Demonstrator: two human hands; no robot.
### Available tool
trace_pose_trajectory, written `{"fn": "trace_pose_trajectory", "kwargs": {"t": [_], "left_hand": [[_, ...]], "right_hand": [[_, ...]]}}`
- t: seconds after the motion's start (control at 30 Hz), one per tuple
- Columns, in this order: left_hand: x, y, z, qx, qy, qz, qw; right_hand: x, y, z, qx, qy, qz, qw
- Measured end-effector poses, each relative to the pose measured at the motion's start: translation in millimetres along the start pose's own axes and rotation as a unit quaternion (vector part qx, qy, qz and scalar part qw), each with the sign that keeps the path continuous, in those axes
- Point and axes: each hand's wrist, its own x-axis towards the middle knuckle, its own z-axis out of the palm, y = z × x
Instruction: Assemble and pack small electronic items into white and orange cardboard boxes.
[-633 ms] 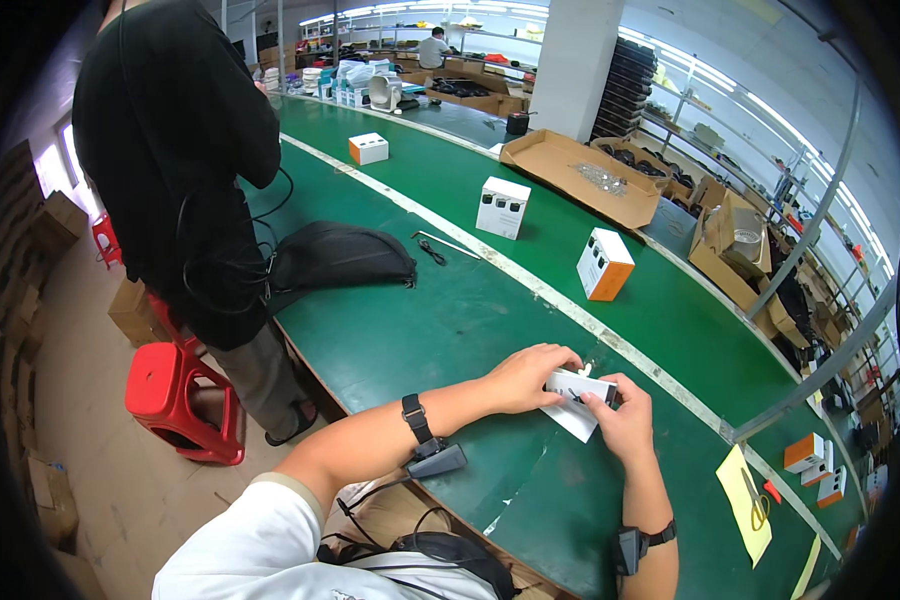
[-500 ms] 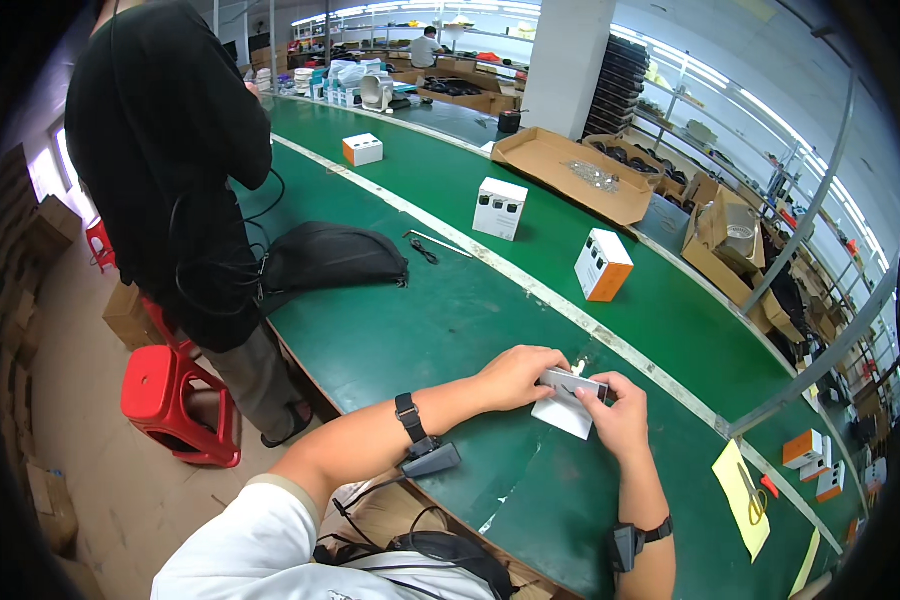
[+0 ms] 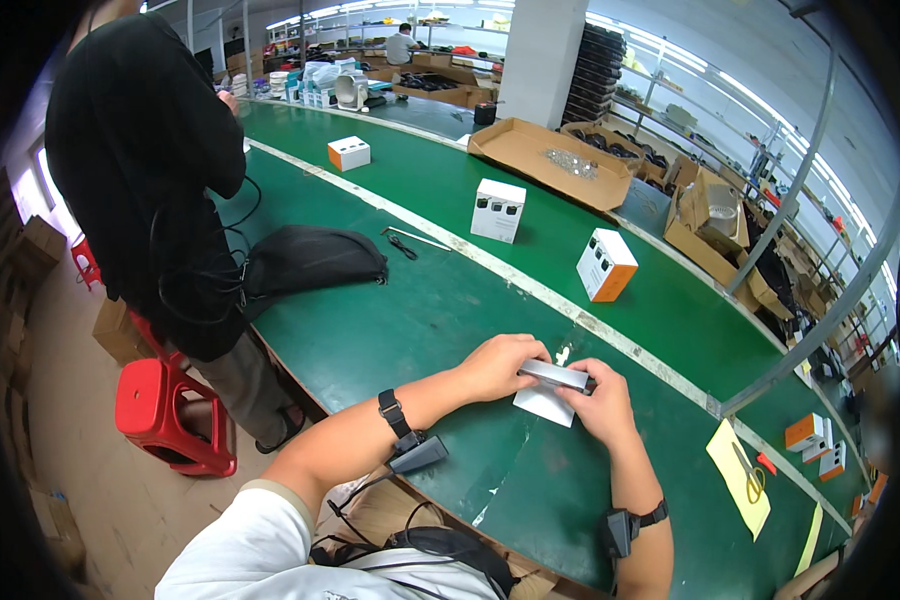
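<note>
My left hand [image 3: 500, 364] and my right hand [image 3: 597, 403] both grip a thin grey metal bar [image 3: 553, 374], one at each end, just above the green table [image 3: 420, 310]. Under the bar a white sheet of paper [image 3: 543, 405] lies on the table, partly covered by my right hand. Both wrists wear black bands with small devices.
A person in black [image 3: 140, 160] stands at the table's left edge beside a red stool [image 3: 165, 410]. A black bag [image 3: 310, 260], a white box [image 3: 497, 209], an orange-and-white box [image 3: 606, 265], a flat cardboard tray [image 3: 550, 160] and a yellow sheet with scissors [image 3: 742, 477] sit around.
My hands and the bar stay nearly in place over the white sheet. The view has shifted slightly.
</note>
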Motion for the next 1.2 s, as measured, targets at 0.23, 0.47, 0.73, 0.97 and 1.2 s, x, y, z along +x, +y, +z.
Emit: {"fn": "trace_pose_trajectory", "kwargs": {"t": [0.23, 0.47, 0.73, 0.97, 1.2], "left_hand": [[4.6, -2.2, -6.7, 0.023, -0.001, -0.015, 1.0], [4.8, -3.6, -0.7, 0.005, -0.05, -0.038, 0.998], [11.9, 1.6, 8.1, -0.066, -0.066, -0.007, 0.996], [11.1, -1.3, 8.2, -0.051, -0.05, -0.064, 0.995], [19.0, 8.6, 18.1, -0.004, -0.018, -0.051, 0.999]], "right_hand": [[8.2, -6.9, -0.4, -0.001, -0.028, 0.039, 0.999], [6.3, 0.8, -0.8, 0.03, -0.042, 0.029, 0.998], [2.0, 28.6, -3.8, -0.121, -0.06, 0.025, 0.991], [5.9, 31.1, 0.3, -0.084, -0.06, -0.008, 0.995], [1.7, 35.0, -15.1, -0.107, -0.056, 0.011, 0.993]]}}
